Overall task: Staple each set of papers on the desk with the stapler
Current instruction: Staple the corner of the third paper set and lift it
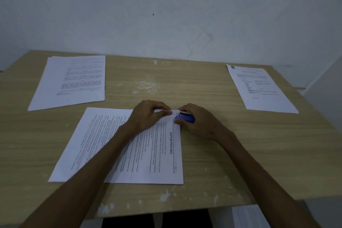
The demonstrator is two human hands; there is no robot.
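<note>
The middle set of papers (129, 146) on the wooden desk (212, 87) reads "DAFTAR PUSTAKA". The left hand (148, 116) pinches its far right corner; the right hand (198, 118) is clamped on a blue stapler (185, 117) at that corner. Two other sets (72, 81) (261, 89) lie far left and far right, below a scuffed white wall (166, 9).

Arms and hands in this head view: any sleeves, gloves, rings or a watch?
None that show. The left hand and right hand are bare, with no gloves. Both forearms are uncovered to the frame's bottom edge, with no sleeve, watch or bracelet in view. No ring shows, though some fingers are hidden.
</note>
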